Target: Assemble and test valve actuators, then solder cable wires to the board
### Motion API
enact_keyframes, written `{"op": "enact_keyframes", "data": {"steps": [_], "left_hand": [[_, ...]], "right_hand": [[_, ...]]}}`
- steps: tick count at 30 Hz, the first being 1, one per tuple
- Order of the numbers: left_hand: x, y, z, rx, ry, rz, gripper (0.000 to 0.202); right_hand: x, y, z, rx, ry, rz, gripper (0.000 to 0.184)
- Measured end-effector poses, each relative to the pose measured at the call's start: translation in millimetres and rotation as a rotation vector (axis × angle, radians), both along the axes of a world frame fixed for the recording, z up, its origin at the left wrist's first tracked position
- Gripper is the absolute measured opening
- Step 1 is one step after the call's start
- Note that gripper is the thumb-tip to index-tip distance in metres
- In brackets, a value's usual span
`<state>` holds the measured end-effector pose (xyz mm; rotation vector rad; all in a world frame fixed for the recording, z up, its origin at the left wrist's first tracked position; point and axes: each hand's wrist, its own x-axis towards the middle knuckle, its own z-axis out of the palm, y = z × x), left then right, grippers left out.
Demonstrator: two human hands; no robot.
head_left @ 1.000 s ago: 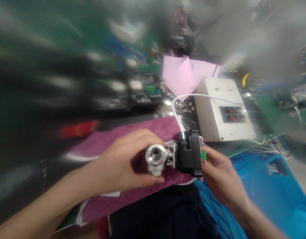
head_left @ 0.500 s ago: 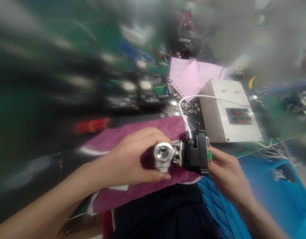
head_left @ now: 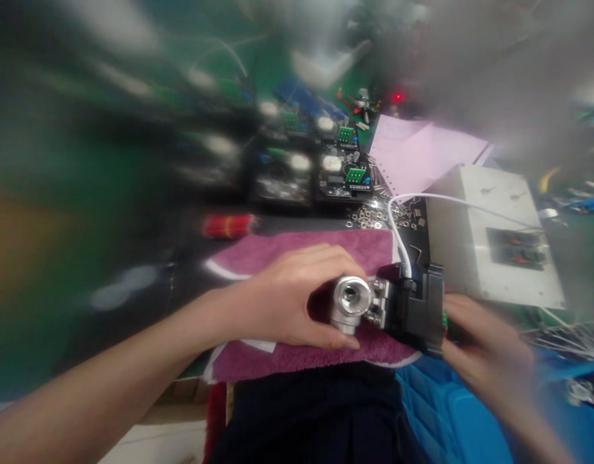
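A motorized valve lies over the purple cloth, with a silver metal valve body at its left and a black actuator housing at its right. My left hand curves around the metal body, thumb below and fingers above. At the housing's right end, my right hand grips the edge; its fingertips are partly hidden and blurred. A sliver of green circuit board shows between that hand and the housing. From the top of the housing rises a white cable.
A light grey box with a black terminal stands at right, behind my right hand. Loose nuts, black circuit boards and pink papers lie beyond the cloth. Red cylinder sits at left; a blue crate is below right.
The camera view has turned left, so the scene sits farther right in the picture. Both hands keep their places on the valve, which looks slightly more tilted.
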<state>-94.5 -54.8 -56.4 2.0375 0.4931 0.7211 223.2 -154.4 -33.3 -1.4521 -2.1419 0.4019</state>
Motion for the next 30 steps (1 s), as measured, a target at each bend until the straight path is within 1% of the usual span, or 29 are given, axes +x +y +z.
{"op": "enact_keyframes", "data": {"steps": [3,8,16,22,26,30], "left_hand": [[-0.4,-0.2,0.4,-0.013,-0.002,-0.001,0.057],[-1.2,-1.0,-0.2,-0.025,-0.002,0.003,0.059],[-0.9,-0.8,-2.8,-0.031,0.000,0.002,0.061],[-1.5,-1.1,-1.7,-0.029,-0.005,0.001,0.059],[-1.4,-0.5,-0.7,-0.033,-0.006,-0.005,0.060],[-1.1,0.0,0.0,-0.037,0.006,-0.006,0.059]], "right_hand": [[0.9,-2.9,-3.0,-0.056,-0.010,-0.054,0.017],[-3.3,-2.7,-4.2,0.011,-0.007,-0.109,0.023],[-6.1,-0.9,-4.6,0.039,-0.012,-0.105,0.029],[-4.6,-0.1,-6.2,0.038,0.000,-0.067,0.027],[-2.1,-0.8,-9.1,0.038,0.016,-0.045,0.021],[0.4,-4.2,-13.4,0.029,0.050,-0.068,0.017]]}}
